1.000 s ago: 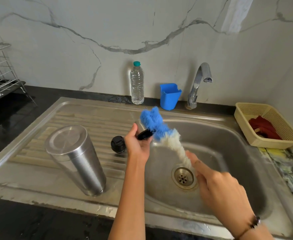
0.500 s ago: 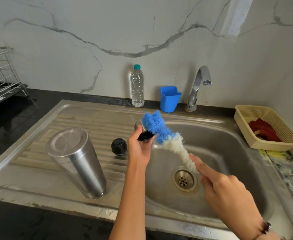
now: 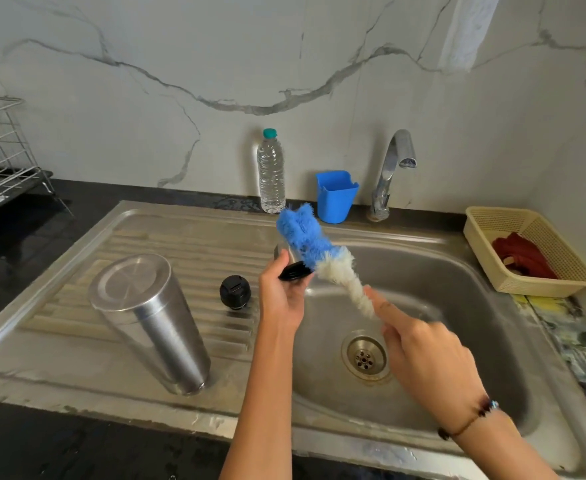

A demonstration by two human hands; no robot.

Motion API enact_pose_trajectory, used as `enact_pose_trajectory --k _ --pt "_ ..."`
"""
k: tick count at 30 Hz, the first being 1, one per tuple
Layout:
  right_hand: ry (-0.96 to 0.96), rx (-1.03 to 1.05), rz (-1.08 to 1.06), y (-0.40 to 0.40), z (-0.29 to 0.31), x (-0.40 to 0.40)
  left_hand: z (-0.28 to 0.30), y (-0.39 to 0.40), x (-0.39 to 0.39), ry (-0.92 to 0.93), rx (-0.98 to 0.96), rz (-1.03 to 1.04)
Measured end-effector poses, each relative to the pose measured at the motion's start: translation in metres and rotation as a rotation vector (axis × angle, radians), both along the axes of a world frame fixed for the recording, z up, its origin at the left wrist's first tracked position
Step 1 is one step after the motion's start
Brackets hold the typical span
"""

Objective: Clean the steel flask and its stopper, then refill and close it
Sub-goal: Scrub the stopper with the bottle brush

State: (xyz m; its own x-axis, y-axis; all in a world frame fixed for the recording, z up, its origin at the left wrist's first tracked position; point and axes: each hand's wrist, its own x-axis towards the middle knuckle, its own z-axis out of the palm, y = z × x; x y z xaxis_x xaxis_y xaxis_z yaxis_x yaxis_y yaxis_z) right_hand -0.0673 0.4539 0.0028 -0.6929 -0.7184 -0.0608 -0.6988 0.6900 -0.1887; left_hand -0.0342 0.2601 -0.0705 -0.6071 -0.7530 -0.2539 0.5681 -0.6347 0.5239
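Note:
The steel flask (image 3: pixel 153 323) stands upside down on the drainboard, left of the basin. Its black stopper (image 3: pixel 235 292) lies on the drainboard beside it, apart from my hands. My left hand (image 3: pixel 279 296) grips a small steel cap with a black rim (image 3: pixel 293 270) over the basin's left edge. My right hand (image 3: pixel 430 351) holds the handle end of a bottle brush (image 3: pixel 319 252), index finger stretched along it. The brush's blue and white bristles lie against the cap. Much of the cap is hidden by bristles and fingers.
A plastic water bottle (image 3: pixel 270 174), a blue holder (image 3: pixel 335 197) and the tap (image 3: pixel 393 168) stand along the back wall. A cream basket (image 3: pixel 475 237) with a red cloth sits right of the sink basin (image 3: pixel 457 306). A wire dish rack (image 3: pixel 0 157) is at far left.
Both hands and the brush stay at the same spot over the basin; the brush has shifted only slightly against the cap. The flask and stopper have not moved.

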Motion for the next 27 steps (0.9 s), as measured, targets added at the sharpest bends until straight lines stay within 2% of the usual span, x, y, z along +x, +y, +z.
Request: enact_pose_trajectory --k 9,16,20,23,27 --pt "-0.022 0.031 0.049 0.008 0.002 0.01 -0.007 -0.013 0.009 -0.022 0.04 0.085" --pt "-0.11 -0.245 0.078 -0.011 0.001 -0.011 -0.01 -0.015 0.012 -0.075 0.062 0.041" --pt "-0.082 -0.141 0.08 0.0 0.0 -0.005 -0.011 -0.028 0.014 -0.007 0.065 0.111" --pt "-0.087 -0.073 0.074 -0.003 0.004 -0.002 -0.009 -0.023 0.012 0.007 -0.011 0.12" --pt "-0.101 -0.1 0.098 -0.014 0.005 -0.01 -0.009 -0.021 0.012 -0.026 -0.065 0.065"
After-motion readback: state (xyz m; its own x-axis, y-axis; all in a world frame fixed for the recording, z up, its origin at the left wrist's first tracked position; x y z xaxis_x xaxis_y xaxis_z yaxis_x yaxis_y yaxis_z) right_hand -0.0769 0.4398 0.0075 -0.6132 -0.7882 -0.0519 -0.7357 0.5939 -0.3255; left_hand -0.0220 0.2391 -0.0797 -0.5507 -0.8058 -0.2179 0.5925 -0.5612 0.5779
